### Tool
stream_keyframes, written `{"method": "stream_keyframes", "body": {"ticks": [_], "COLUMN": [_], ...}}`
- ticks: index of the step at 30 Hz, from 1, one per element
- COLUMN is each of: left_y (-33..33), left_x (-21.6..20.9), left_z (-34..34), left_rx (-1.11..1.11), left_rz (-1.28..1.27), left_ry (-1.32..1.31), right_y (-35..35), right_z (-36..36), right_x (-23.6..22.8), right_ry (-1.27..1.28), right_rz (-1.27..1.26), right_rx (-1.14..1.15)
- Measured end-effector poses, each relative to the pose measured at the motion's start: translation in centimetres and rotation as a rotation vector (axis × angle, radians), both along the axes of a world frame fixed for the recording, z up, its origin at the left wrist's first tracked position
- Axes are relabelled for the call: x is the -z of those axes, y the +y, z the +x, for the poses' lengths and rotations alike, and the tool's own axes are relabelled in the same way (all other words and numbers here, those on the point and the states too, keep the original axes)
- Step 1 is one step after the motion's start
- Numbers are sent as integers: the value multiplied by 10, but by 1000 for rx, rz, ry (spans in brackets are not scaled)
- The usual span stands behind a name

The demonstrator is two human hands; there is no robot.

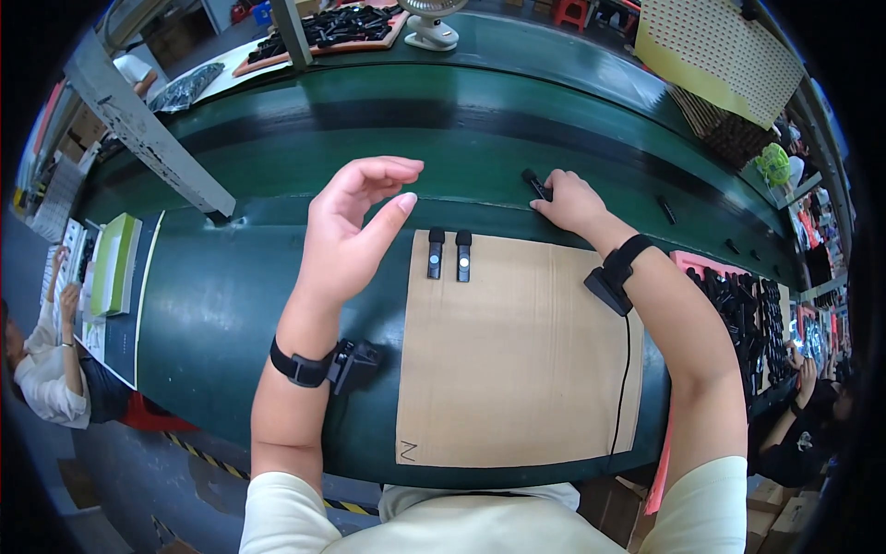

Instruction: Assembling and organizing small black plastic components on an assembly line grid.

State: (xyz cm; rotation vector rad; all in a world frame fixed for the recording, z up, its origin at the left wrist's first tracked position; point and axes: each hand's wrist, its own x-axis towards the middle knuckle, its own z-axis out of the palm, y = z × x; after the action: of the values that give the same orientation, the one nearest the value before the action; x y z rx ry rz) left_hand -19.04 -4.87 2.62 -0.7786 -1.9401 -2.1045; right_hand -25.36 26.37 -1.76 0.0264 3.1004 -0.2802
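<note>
My left hand (355, 226) is raised over the green bench, left of the cardboard, its fingers loosely curved with the thumb apart and nothing held. At the edge of the green belt, my right hand (570, 201) grips a small black clip-on microphone (533, 181) with a dark foam tip; the fingers hide its lower part. Two similar microphones, a left one (435, 258) and a right one (463, 260), lie side by side on the upper left of a brown cardboard sheet (517, 369). Each shows a small light spot on its body.
Another small black piece (666, 210) lies on the green belt (369, 120), right of my right hand. A pink tray (688, 261) full of black parts sits at right. A metal post (148, 120) stands at left, and a green box (115, 263) is near a co-worker.
</note>
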Motion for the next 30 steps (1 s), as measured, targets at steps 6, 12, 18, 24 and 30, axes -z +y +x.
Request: {"method": "stream_keyframes", "body": {"ticks": [6, 12, 18, 24, 30], "left_y": [8, 14, 16, 18, 19], "left_x": [-4, -5, -14, -23, -24], "left_z": [15, 31, 45, 55, 57], "left_rx": [-59, -181, -4, 1, 19], "left_rz": [-196, -486, -452, -449, -439], "left_ry": [138, 333, 370, 457, 515], "right_y": [1, -55, -64, -66, -67], "right_z": [2, 83, 140, 156, 160], "right_x": [-11, -61, -76, -82, -84], "right_ry": [-50, 48, 361, 367, 342], "right_rz": [-143, -694, -717, -734, -812], "right_rx": [-72, -351, -615, -623, -615]}}
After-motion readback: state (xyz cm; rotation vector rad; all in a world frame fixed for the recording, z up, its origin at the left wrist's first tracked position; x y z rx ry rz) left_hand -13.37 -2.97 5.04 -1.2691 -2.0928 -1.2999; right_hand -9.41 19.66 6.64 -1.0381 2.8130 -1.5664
